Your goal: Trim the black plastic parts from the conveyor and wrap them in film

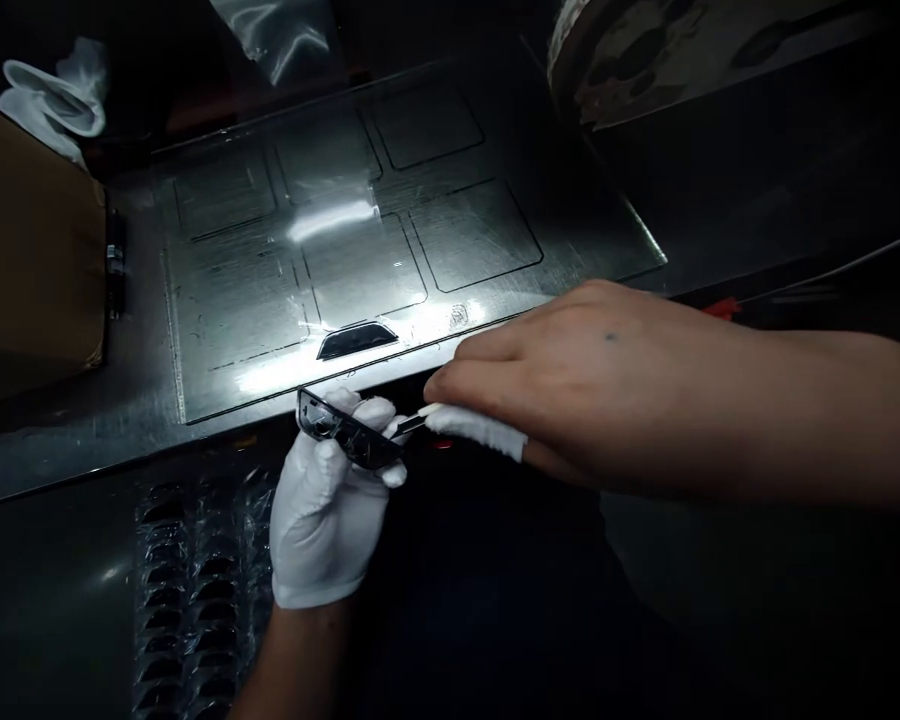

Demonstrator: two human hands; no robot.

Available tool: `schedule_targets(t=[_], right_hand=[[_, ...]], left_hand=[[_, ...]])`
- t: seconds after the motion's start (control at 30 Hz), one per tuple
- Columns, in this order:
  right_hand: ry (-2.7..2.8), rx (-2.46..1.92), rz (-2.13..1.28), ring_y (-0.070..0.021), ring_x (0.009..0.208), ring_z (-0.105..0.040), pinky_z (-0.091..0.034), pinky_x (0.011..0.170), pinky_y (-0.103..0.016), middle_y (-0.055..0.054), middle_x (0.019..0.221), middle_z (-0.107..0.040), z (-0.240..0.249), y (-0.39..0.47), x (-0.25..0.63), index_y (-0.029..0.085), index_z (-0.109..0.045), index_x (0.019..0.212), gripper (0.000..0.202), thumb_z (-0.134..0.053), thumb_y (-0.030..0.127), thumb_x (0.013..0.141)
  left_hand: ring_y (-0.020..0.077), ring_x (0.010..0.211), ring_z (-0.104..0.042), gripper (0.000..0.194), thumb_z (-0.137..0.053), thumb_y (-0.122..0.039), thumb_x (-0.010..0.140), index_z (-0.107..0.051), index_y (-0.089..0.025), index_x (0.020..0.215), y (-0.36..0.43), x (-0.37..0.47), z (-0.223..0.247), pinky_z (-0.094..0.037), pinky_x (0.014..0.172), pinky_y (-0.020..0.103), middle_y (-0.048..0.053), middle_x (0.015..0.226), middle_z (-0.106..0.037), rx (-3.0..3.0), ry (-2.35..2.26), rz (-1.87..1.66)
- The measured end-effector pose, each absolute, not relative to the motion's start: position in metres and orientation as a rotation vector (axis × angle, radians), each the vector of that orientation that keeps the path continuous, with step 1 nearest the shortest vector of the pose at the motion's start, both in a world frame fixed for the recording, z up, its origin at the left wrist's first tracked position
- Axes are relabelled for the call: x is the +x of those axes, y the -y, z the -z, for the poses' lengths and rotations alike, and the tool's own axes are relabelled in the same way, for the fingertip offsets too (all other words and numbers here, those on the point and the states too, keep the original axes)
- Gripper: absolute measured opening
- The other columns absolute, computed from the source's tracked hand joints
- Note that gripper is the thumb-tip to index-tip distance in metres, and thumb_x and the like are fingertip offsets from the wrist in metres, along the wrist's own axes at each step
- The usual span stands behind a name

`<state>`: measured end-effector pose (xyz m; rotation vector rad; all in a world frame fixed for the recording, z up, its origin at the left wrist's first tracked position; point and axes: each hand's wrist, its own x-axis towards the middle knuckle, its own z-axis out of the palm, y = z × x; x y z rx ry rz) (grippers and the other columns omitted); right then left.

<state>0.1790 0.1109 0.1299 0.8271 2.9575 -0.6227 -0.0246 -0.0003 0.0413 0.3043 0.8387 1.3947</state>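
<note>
My left hand (pixel 330 510), in a white glove, is closed around a dark, glossy trapezoid-shaped plastic piece (pixel 352 435) and tilts it up. From the right, my right hand (pixel 555 370) reaches in, bare except for white cloth covering on one finger. It pinches a thin tool (pixel 411 424) with a dark and silvery end, which meets the right part of the piece or sits just beside it; its exact kind cannot be made out. Just beyond both hands, a similar black piece (pixel 358 340) lies on the glass sheet (pixel 480 225).
A clear tray (pixel 187 600) with several dark pieces stands lower left. A cardboard box (pixel 37 240) is at the left edge, with a white glove (pixel 56 100) behind it. A plastic bag (pixel 277 35) lies at the back. Something red (pixel 720 308) shows beyond my right wrist.
</note>
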Motion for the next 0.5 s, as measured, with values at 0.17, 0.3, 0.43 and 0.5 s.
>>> schedule_targets(t=[0.17,0.3,0.43,0.5], right_hand=[[-2.913,0.758,0.526,-0.0183,0.062,-0.059,-0.025,0.053,-0.032,-0.002,0.078,-0.07,-0.1275,-0.1088,0.1727,0.023,-0.072,0.097,0.016,-0.064,0.014,0.087],[-2.918,0.756,0.507,-0.018,0.061,-0.057,-0.023,0.053,-0.032,-0.002,0.078,-0.07,-0.1262,-0.1086,0.1724,0.024,-0.072,0.098,0.015,-0.062,0.016,0.089],[-2.899,0.782,0.46,-0.018,0.059,-0.055,-0.023,0.054,-0.033,-0.002,0.076,-0.07,-0.126,-0.107,0.1711,0.025,-0.073,0.095,0.016,-0.06,0.017,0.089],[-2.899,0.787,0.435,-0.0175,0.057,-0.052,-0.022,0.054,-0.033,-0.002,0.074,-0.069,-0.1265,-0.1063,0.1705,0.025,-0.072,0.093,0.015,-0.061,0.016,0.087]], left_hand=[[0.0162,0.093,-0.073,0.028,-0.081,-0.031,0.088,-0.074,-0.024,0.114,0.0019,-0.0247,-0.0442,-0.059,0.065,0.019,0.002,0.107,-0.079,0.303,-0.861,-1.413],[0.0171,0.094,-0.073,0.026,-0.078,-0.031,0.091,-0.073,-0.024,0.115,0.0026,-0.025,-0.0445,-0.059,0.065,0.02,0.002,0.107,-0.079,0.315,-0.874,-1.423],[0.0184,0.096,-0.074,0.025,-0.077,-0.03,0.092,-0.073,-0.024,0.116,0.0032,-0.0264,-0.0438,-0.059,0.066,0.02,0.003,0.109,-0.078,0.328,-0.895,-1.417],[0.0193,0.098,-0.074,0.024,-0.077,-0.031,0.092,-0.073,-0.025,0.115,0.0036,-0.0269,-0.0432,-0.059,0.065,0.02,0.004,0.11,-0.078,0.343,-0.91,-1.413]])
